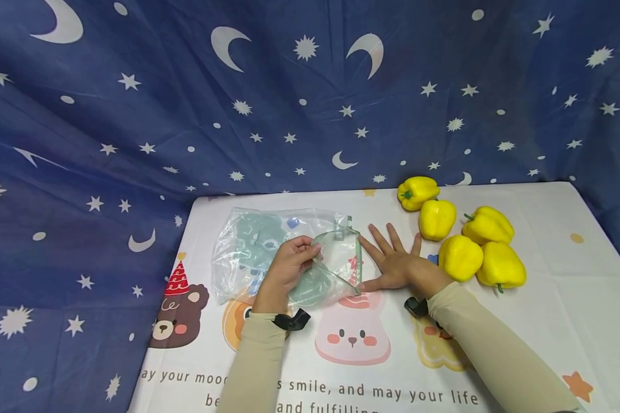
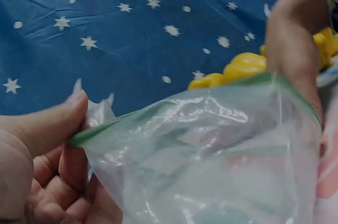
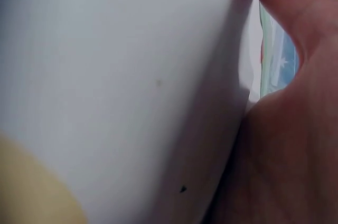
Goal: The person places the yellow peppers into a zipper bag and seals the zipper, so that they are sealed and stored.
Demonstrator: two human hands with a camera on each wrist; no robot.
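Note:
A clear zip bag with a green seal lies on the white printed tablecloth. My left hand pinches the bag's green rim between thumb and fingers and lifts the mouth open. My right hand lies flat on the cloth with fingers spread, right beside the bag's mouth, its thumb at the bag's lower edge. Several yellow bell peppers sit in a cluster just right of that hand. The right wrist view shows only the palm against the white cloth.
A dark blue cloth with moons and stars hangs behind and left of the table. The tablecloth carries cartoon animals and printed words near the front edge. The table's left edge is close to the bag.

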